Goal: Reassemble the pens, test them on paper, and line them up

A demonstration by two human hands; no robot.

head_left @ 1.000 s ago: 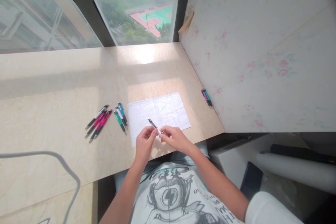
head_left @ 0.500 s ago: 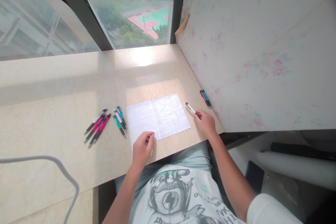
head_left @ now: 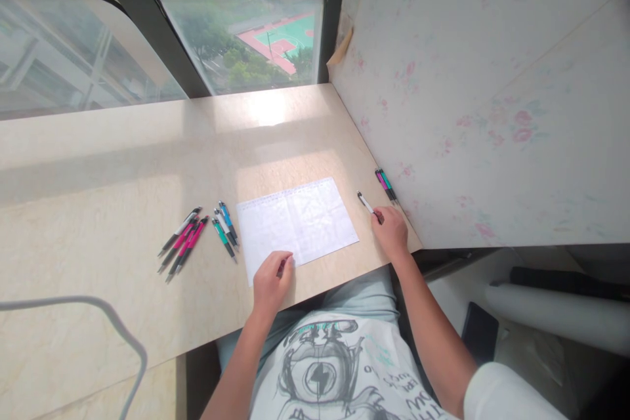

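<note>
As I see it from my end, the slim white-barrelled pen with a black push-button end is in my right hand, its fingers closed around the near part. Its long axis runs forward from those fingertips and slants leftward, button end outermost; I can't tell whether it touches the tabletop. Just beyond and to the right of that hand lie a purple pen with a black grip and a green pen with a black grip, side by side, slanting roughly the same way. My right hand is much the nearer one. My left hand sits at the near edge of the creased white paper sheet, fingers curled in; I can't tell how tightly, or whether they hold anything.
</note>
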